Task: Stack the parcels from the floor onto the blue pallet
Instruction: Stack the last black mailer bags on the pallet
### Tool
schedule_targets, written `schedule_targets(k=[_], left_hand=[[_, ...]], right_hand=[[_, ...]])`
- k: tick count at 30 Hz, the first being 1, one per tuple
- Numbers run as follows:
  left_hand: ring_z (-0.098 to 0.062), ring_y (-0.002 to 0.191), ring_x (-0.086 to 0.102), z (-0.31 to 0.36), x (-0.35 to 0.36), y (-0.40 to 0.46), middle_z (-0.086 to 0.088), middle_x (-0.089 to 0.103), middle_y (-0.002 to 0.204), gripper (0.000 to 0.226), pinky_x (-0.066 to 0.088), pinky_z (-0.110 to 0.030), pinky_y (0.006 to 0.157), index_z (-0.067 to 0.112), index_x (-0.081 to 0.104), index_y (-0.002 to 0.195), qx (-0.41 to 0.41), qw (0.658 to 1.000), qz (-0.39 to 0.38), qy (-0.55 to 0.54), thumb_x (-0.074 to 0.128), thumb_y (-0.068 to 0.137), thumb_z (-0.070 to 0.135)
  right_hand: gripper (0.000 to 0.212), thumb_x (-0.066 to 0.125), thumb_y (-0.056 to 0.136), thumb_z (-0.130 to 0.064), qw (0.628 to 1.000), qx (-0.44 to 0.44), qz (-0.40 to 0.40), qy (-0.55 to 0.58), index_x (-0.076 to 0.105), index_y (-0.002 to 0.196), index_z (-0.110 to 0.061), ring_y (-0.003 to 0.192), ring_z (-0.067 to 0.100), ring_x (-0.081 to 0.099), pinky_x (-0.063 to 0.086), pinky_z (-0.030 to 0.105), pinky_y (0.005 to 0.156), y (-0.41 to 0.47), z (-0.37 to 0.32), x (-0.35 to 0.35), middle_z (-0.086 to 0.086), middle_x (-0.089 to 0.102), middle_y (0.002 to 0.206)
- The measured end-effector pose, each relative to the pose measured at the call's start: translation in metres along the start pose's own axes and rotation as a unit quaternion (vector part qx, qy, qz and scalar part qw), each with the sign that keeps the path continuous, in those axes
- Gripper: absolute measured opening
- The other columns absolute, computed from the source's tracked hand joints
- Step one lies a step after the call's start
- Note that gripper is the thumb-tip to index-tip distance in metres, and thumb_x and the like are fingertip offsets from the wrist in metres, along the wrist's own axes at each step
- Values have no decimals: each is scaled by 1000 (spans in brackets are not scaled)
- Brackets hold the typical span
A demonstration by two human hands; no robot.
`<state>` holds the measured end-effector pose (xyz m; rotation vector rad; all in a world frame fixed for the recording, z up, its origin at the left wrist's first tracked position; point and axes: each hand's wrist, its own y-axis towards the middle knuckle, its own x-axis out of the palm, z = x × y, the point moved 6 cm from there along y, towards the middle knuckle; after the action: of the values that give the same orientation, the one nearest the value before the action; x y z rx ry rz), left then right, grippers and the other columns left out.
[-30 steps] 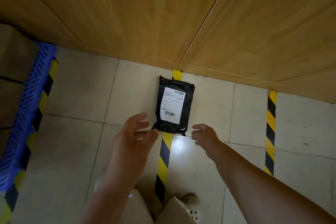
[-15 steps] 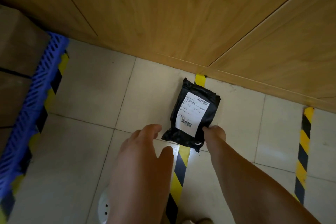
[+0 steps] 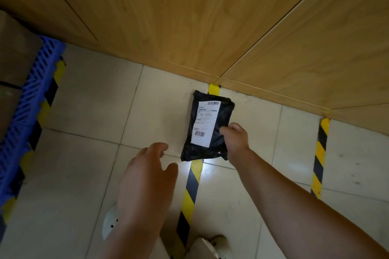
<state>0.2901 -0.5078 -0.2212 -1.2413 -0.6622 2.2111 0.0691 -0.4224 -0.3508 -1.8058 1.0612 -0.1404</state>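
1. The black parcel [image 3: 210,126] lies on the tiled floor [image 3: 88,101], close to the foot of the wooden wall [image 3: 189,17]; it has a white label [image 3: 205,124] with barcodes on its top side
2. The parcel covers a part of the yellow and black tape stripe [image 3: 190,187], which runs from the wall toward the person
3. The right hand [image 3: 234,141] grips the parcel at its lower right corner; the thumb lies on top of the black wrap and the other fingers are curled at its edge, so they are clamped on the parcel
4. The left hand [image 3: 147,172] is just to the lower left of the parcel and does not touch it; its fingers are apart and relaxed, and they hold nothing
5. The blue pallet [image 3: 31,101] is far to the left of the parcel, with brown cardboard boxes [image 3: 14,59] on it
6. A second tape stripe [image 3: 320,153] is on the floor to the right of the parcel
7. Two light shoes [image 3: 110,223] are below the parcel, at the bottom edge of the view
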Motion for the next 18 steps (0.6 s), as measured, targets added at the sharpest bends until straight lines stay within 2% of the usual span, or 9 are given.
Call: schedule_targets(k=[4, 6, 9, 13, 16, 18], left_hand=[[-13, 108, 55, 0, 5, -3, 9, 59, 119, 43, 50, -35, 87, 32, 52, 126, -3, 1000, 0, -10, 60, 84, 26], [-16, 107, 56, 3, 2, -6, 5, 59, 119, 44, 49, -33, 85, 29, 53, 126, 3, 1000, -2, -25, 63, 83, 26], [-16, 103, 55, 12, -18, -22, -5, 60, 119, 46, 42, -30, 82, 21, 55, 126, -7, 992, -7, -128, 69, 82, 21], [-17, 103, 53, 30, -59, -70, -10, 58, 122, 47, 41, -30, 82, 16, 50, 130, -61, 958, -31, -277, 66, 86, 23], [-16, 99, 60, 53, -104, -110, -4, 62, 115, 53, 46, -28, 80, 12, 49, 130, -56, 941, -62, -329, 66, 85, 34], [-14, 93, 67, 72, -143, -134, 1, 69, 105, 51, 51, -26, 74, 14, 56, 122, -42, 925, -89, -366, 68, 81, 41]], right_hand=[[34, 50, 75, 5, 999, -10, -37, 18, 33, 55, -17, 62, 24, 52, 35, 22, 51, -45, -27, -18, 13, 50, 63], [34, 49, 73, 7, 997, -1, -57, 49, 33, 55, -17, 63, 25, 52, 36, 24, 53, -78, -39, -32, 13, 51, 66], [28, 47, 73, 7, 993, 20, -94, 70, 38, 60, -16, 66, 27, 55, 40, 30, 59, -139, -60, -55, 13, 56, 74], [21, 44, 74, 6, 988, 10, -136, 77, 49, 72, -14, 72, 26, 57, 42, 35, 66, -222, -97, -82, 11, 60, 78], [22, 41, 74, 7, 985, 2, -157, 69, 51, 74, -14, 72, 25, 56, 40, 36, 68, -283, -123, -92, 10, 60, 79], [24, 39, 76, 7, 982, 0, -177, 71, 52, 81, -12, 74, 25, 58, 42, 38, 71, -327, -142, -93, 10, 63, 81]])
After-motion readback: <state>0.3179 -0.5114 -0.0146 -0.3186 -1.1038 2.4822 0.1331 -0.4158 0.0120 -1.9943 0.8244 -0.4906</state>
